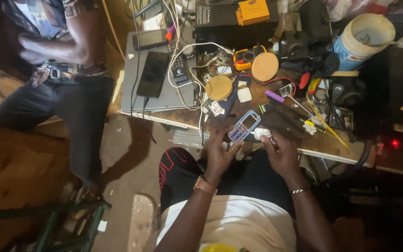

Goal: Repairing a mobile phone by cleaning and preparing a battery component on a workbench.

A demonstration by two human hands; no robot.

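Left hand (220,151) clamped on small blue keypad phone (243,126), fingers curled round its lower end, phone tilted screen-up just over near edge of workbench (323,144). Right hand (281,154) closed round small white object (262,134) with a dark tip, thumb and fingers pinched together on it; exact kind too small to tell. White object just beside phone's right side, touching or not unclear. Both hands held above lap, close together, not touching each other. Watch on left wrist, beaded band on right wrist.

Cluttered bench behind: closed grey laptop (131,84) at left with black smartphone (153,73) lying on top, white cables looped beside it. Two round wooden discs (219,87) mid-bench, yellow multimeter (246,56) between them further back. Purple cylinder (274,96) right of discs, yellow-handled tools (325,123) near right edge, white bucket (367,39) at far right corner.

Second person (66,70) standing at left, dark trousers, patterned shirt, arms folded near waist, well apart from bench work.
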